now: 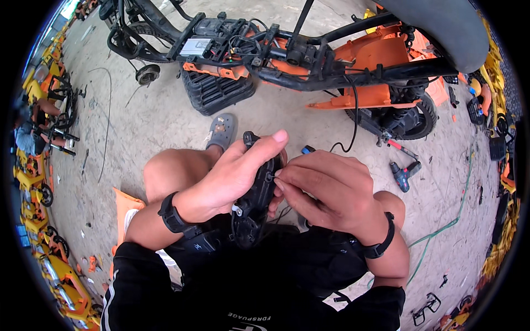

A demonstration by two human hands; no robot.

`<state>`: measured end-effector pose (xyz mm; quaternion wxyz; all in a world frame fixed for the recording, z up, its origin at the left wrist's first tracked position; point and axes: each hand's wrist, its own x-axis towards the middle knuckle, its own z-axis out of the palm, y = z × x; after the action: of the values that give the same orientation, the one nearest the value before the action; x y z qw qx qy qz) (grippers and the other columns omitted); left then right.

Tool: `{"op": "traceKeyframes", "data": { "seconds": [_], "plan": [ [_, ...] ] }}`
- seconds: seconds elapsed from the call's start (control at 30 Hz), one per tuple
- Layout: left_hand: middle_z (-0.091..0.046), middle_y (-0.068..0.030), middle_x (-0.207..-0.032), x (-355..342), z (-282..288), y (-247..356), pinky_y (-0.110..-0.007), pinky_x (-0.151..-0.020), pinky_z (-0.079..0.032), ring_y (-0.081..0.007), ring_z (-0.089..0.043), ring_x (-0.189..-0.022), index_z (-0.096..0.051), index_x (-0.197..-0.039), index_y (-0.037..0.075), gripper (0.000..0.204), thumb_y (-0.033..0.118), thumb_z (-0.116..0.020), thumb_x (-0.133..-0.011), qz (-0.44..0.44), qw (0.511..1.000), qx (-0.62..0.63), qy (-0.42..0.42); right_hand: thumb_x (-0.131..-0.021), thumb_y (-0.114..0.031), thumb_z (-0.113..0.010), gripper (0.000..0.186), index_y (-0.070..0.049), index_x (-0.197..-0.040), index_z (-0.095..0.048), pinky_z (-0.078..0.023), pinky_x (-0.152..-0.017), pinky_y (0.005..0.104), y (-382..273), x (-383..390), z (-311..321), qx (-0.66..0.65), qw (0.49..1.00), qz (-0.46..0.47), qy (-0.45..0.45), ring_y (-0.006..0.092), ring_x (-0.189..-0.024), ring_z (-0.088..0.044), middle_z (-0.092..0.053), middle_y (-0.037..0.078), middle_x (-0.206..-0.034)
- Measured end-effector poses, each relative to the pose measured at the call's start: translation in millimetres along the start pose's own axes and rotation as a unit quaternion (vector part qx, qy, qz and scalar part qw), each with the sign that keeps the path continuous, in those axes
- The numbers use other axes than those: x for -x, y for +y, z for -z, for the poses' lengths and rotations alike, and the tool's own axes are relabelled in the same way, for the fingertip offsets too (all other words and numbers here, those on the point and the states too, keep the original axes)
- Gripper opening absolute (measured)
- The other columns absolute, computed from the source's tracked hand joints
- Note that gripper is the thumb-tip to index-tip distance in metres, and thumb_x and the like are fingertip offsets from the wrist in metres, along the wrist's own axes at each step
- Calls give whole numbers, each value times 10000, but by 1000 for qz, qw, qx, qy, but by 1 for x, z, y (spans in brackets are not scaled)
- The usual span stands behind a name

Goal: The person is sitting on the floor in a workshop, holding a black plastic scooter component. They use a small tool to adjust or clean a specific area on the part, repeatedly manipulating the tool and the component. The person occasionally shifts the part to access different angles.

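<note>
My left hand [229,179] is closed around a long black plastic housing [256,201], its thumb stretched along the upper end. The housing is held upright over my lap, with a small metal tab on its lower left side. At the housing's right edge, the thumb and forefinger of my right hand [339,190] are pinched together. Whatever lies between those fingertips is too small to make out. A thin dark wire [280,214] hangs below the right fingers.
Ahead stands a stripped scooter frame [292,84] with orange panels [381,52], supported by a black ribbed crate [215,91]. A cordless drill [406,175] and a green cord [455,219] lie right. Another person [28,138] sits far left near yellow vehicles [66,281].
</note>
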<state>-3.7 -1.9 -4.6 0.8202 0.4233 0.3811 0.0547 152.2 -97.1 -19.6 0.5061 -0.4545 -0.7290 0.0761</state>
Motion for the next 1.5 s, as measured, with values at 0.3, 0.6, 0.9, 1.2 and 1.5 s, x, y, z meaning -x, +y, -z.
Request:
{"op": "traceKeyframes", "data": {
  "seconds": [0.3, 0.6, 0.9, 1.2, 1.5],
  "plan": [
    [-570, -75, -607, -2, 2, -3, -288, -427, -477, -176, -576, -459, -545, -799, 36, 480, 482, -520, -975, -6, 1000, 3, -2, -580, 58, -697, 309, 6, -885, -688, -504, -524, 310, 3, 5, -2, 6, 1000, 5, 4, 232, -646, -652, -662, 88, -832],
    [-558, -63, -611, 0, 2, -3, -290, -426, -474, -169, -564, -456, -545, -809, 37, 466, 467, -508, -985, -16, 999, 12, -25, -582, 70, -663, 283, -36, -839, -715, -483, -542, 295, 5, 3, -4, -41, 999, -29, 21, 222, -622, -651, -681, 56, -763],
    [-538, -88, -593, 0, 3, 1, -328, -433, -485, -208, -555, -455, -516, -871, 13, 479, 464, -424, -1007, -7, 1000, -14, -13, -599, 80, -682, 262, -28, -836, -710, -487, -545, 301, 3, 3, -11, -75, 996, -33, 26, 225, -623, -637, -672, 65, -757],
    [-564, -80, -615, 1, 3, 0, -297, -419, -476, -181, -566, -450, -555, -824, 28, 476, 478, -521, -975, -8, 999, 29, -14, -640, 53, -724, 207, 3, -839, -699, -499, -523, 299, -4, 1, -9, -3, 998, -27, 62, 227, -628, -627, -663, 94, -785],
    [-563, -70, -610, -2, 3, -2, -284, -409, -467, -169, -565, -447, -557, -823, 33, 459, 463, -523, -978, -26, 999, 21, -21, -634, 54, -731, 233, 20, -862, -692, -494, -514, 299, -3, 2, -9, 19, 998, -10, 53, 227, -629, -620, -661, 104, -812]
  ]
}}
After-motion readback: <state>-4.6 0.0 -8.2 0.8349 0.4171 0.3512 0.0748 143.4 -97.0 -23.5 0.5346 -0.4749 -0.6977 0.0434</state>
